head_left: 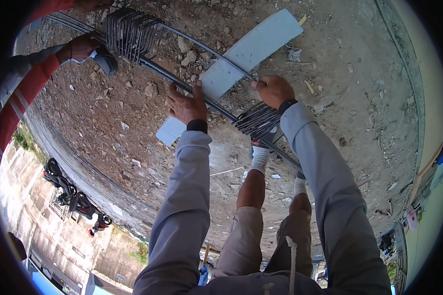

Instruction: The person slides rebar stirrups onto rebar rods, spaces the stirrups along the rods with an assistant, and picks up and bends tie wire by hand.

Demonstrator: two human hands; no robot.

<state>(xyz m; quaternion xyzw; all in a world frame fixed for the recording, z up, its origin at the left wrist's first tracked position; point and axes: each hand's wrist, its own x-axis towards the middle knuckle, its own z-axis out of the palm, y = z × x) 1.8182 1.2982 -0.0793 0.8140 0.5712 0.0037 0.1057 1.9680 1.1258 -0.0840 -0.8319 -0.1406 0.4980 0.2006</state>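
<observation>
Head view: reaching over the pale slab (268, 39), a thin dark rod (197, 44), gripped at one end by the fingers of the right hand (275, 92), just beside the slab. Passing the slab's lower end diagonally, long straight dark bars (167, 75), bearing bent metal hoops: one cluster (133, 37) packed close, left of the slab; a second cluster (258, 120), slanted, below the slab. Touching the bars near the slab's lower end, the left hand (188, 107), with thumb across; cannot tell how far closed. Around the slab, stony ground (339, 88).
</observation>
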